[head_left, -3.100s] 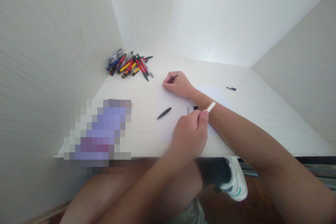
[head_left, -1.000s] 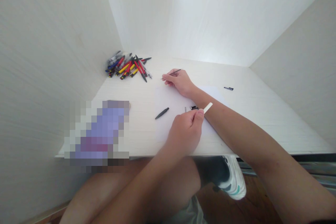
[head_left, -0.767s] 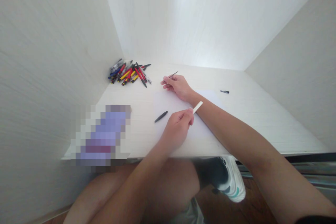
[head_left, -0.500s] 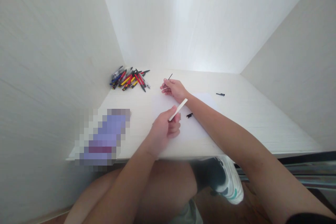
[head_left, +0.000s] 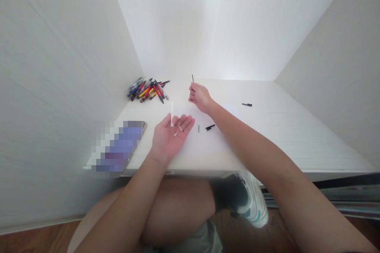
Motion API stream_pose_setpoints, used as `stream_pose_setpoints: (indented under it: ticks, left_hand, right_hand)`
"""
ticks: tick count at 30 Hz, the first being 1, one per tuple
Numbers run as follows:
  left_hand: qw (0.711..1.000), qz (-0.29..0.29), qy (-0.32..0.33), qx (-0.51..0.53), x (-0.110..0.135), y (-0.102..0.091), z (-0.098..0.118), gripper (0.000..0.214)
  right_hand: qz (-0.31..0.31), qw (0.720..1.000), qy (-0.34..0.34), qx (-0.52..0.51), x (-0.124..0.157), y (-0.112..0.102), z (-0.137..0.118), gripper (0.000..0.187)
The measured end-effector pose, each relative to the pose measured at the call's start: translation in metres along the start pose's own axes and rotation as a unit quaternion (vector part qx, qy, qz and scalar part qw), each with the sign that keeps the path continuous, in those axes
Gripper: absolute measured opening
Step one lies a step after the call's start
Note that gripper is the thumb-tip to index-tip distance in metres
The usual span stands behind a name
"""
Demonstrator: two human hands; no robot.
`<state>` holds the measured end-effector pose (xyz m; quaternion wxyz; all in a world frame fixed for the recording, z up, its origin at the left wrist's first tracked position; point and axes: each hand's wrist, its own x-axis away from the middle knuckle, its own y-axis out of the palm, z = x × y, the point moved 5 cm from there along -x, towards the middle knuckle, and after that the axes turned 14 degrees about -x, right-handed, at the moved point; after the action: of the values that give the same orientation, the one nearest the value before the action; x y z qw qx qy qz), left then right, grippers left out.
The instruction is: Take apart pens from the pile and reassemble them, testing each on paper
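Observation:
My left hand lies palm up over the white sheet of paper, fingers stretched out. Its thumb holds a white pen barrel upright, and two small pale bits rest in the palm. My right hand is farther back on the desk, fingers closed on a thin black refill that points straight up. A short black pen part and a tiny grey spring lie on the paper between my hands.
A pile of red, yellow, blue and black pens sits in the desk's back left corner. A small black piece lies to the right. A blurred flat item rests at the front left edge. White walls close in the desk.
My left hand has moved left and turned palm up, bringing the white barrel upright. My right hand has tilted the refill from slanting to vertical. The black tapered piece is now hidden.

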<state>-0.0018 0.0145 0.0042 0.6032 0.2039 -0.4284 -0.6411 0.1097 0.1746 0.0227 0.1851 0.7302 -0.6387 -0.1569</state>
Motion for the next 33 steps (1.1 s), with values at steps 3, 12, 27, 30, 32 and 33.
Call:
stream_pose_setpoints:
  ticks: [3, 12, 27, 30, 32, 33]
  left_hand:
    - [0.999, -0.004, 0.041, 0.005, 0.001, 0.000, 0.004, 0.045]
    - [0.989, 0.004, 0.143, 0.019, 0.011, 0.002, 0.054, 0.041]
    - [0.983, 0.096, 0.155, 0.025, 0.010, -0.024, 0.080, 0.037]
    - [0.983, 0.119, 0.138, 0.032, 0.007, -0.026, 0.077, 0.034]
    - [0.982, 0.127, 0.137, 0.033, 0.005, -0.028, 0.076, 0.034]
    - [0.982, 0.124, 0.140, 0.034, 0.004, -0.028, 0.075, 0.036]
  right_hand:
    - [0.007, 0.998, -0.047, 0.030, 0.006, 0.006, -0.016, 0.050]
    - [-0.049, 0.981, -0.131, 0.132, 0.030, 0.039, -0.024, 0.060]
    - [0.010, 0.978, -0.132, 0.159, -0.002, -0.007, -0.007, 0.032]
    - [-0.016, 0.981, -0.108, 0.163, 0.003, 0.001, -0.002, 0.024]
    - [-0.050, 0.973, -0.134, 0.181, 0.011, 0.010, -0.003, 0.023]
    - [-0.068, 0.965, -0.162, 0.193, 0.017, 0.016, -0.005, 0.025]
